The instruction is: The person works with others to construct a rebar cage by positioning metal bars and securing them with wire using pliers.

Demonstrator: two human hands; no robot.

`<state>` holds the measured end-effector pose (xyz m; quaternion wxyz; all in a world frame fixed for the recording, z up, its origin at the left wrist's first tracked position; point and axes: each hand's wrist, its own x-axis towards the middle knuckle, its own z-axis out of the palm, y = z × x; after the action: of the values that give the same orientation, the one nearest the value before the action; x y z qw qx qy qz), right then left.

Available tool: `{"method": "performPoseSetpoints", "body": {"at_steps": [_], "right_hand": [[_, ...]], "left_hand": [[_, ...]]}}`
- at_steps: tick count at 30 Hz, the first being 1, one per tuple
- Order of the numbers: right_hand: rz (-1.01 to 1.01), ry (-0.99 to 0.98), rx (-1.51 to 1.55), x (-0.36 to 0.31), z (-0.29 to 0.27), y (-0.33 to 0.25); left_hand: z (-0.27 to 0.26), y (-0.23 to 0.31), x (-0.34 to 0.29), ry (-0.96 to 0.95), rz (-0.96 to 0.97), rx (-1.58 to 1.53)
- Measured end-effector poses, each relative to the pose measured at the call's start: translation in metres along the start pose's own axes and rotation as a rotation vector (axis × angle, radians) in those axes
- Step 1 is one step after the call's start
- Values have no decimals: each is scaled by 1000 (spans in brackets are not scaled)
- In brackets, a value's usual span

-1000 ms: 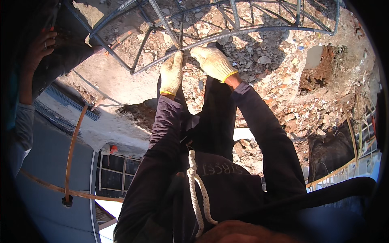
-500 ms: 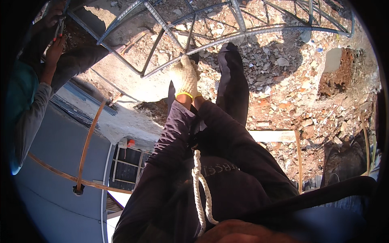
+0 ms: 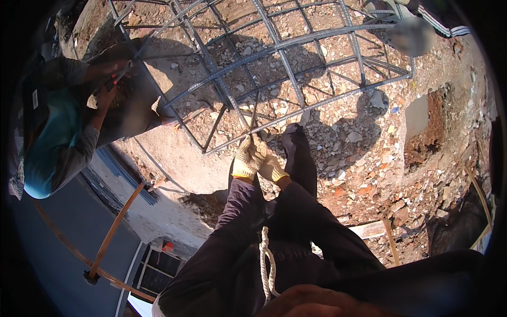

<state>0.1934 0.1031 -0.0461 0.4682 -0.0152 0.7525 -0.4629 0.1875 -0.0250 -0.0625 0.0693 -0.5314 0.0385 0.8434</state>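
Observation:
A steel rebar cage (image 3: 288, 87) of long ribbed bars and crosspieces spans the upper part of the view. My left hand (image 3: 245, 160), in a cream knit glove, is closed with its fingertips at a crossing on the cage's near bar. Beside it and partly behind it, my right hand (image 3: 271, 168), also gloved, reaches to the same crossing with closed fingers. Whatever the fingers pinch there is too small or hidden to make out. The two gloves touch each other just below the bar.
At the left a person (image 3: 58, 132) in a teal top grips pliers (image 3: 122, 73) near the cage's end. Broken rubble (image 3: 364, 142) covers the ground. Loose bars (image 3: 124, 174) and a wooden strip (image 3: 116, 230) lie at the lower left. A square pit (image 3: 425, 124) opens at the right.
The view has tilted up, showing more of the cage and of the person at the left. My right hand, earlier mostly hidden behind the left, now shows beside it at the same crossing.

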Motion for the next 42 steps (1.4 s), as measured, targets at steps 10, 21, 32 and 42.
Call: {"method": "performPoseSetpoints", "body": {"at_steps": [10,21,32,42], "right_hand": [[-221,125,127,-87,-139,-116],[-515,-1109,318,-176,-162,-335],[-1203,-649,-241,-349,-161,-418],[-746,102,-400,-326,-154,-304]], "left_hand": [[30,-41,-11,99,306,312],[64,-84,-16,315,284,211],[297,9,-177,-152,655,785],[403,69,-458,-732,1388,2345]]}}
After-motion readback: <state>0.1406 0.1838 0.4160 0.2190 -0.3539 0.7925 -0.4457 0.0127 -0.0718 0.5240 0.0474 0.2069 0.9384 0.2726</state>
